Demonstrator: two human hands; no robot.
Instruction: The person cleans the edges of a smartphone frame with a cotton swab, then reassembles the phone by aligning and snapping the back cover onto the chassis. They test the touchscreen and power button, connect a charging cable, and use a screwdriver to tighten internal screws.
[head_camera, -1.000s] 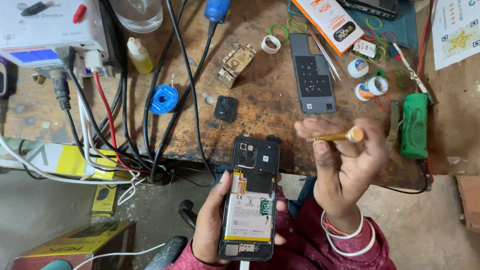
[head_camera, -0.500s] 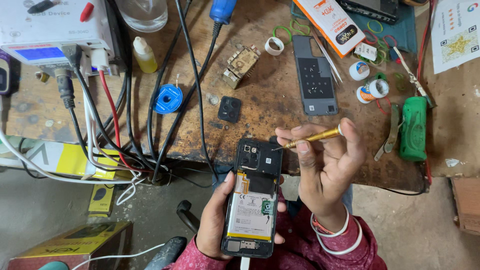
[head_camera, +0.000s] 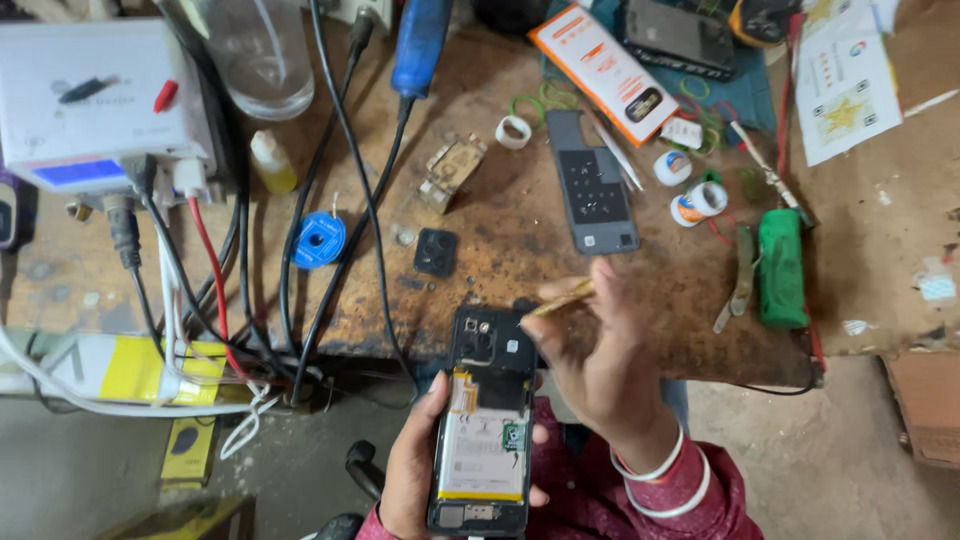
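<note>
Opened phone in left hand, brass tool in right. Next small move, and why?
Probably lower the tool's tip onto the phone's upper board. The right hand holds the brass tool beside the camera area; the left hand steadies the phone.

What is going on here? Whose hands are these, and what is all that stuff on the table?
The picture comes from a camera on a person's head, looking down at their own two hands. The left hand holds a phone with its back taken off, so you see the battery inside. The right hand holds a thin yellowish tool over the phone's top end. On the brown workbench lie a grey back cover, a blue solder reel, a small yellow bottle, a green tool, an orange box and many cables. A white machine sits at the left.
</note>
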